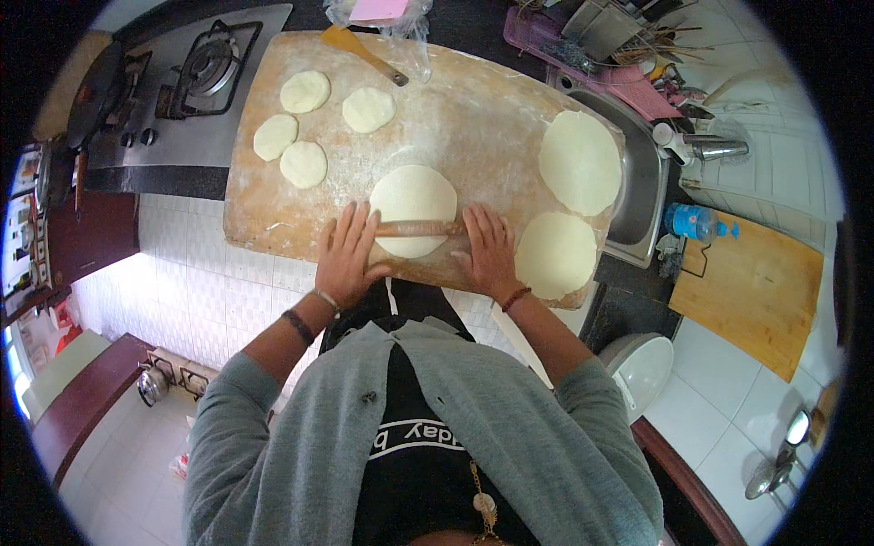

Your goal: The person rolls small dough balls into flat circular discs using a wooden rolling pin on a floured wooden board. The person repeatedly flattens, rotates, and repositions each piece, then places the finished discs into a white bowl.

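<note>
A wooden rolling pin (418, 228) lies across a round sheet of dough (413, 194) near the front edge of a floured wooden board (471, 130). My left hand (347, 259) rests over the pin's left end, palm down with fingers stretched forward. Over the right end lies my right hand (490, 251), also palm down. Both hands cover the pin's ends. To the right are two wide, thin dough sheets, one farther back (581, 164) and one nearer (556, 254). Several small, thick dough rounds (303, 164) sit on the board's left part.
A wooden spatula (362, 53) lies at the board's back edge beside a clear plastic bag (413, 51). Left of the board is a gas stove (212, 68). The board's right side overlaps a steel sink (638, 205). A blue-labelled bottle (691, 222) lies beyond it.
</note>
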The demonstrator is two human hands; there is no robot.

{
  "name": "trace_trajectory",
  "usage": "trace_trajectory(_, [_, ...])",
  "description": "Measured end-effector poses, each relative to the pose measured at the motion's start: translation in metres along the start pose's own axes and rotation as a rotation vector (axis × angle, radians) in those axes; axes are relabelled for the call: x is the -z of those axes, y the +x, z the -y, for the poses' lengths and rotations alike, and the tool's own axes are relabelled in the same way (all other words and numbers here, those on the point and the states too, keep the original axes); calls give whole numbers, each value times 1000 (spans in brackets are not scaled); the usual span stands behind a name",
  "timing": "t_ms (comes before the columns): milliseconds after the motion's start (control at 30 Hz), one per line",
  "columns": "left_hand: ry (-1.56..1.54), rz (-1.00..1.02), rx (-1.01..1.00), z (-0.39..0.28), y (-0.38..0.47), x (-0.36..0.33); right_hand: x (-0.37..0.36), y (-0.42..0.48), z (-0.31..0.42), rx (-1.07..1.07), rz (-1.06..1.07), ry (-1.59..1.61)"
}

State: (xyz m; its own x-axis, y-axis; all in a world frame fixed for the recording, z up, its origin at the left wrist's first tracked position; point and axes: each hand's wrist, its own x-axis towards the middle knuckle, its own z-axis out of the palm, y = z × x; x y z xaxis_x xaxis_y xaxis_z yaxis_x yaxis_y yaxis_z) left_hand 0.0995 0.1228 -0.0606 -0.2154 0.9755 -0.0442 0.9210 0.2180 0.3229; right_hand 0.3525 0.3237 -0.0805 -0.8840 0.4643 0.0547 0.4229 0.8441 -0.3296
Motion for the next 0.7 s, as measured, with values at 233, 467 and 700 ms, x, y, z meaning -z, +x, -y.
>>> trace_trajectory(233, [172, -388, 94, 48, 150, 10, 4, 138, -35, -20, -175, -83])
trace_trajectory(467, [-8, -36, -13, 11, 53, 14, 4, 35, -19, -35, 14, 30])
trace_trajectory(700, [-2, -48, 2, 7, 35, 2, 9, -1, 11, -67, 43, 37])
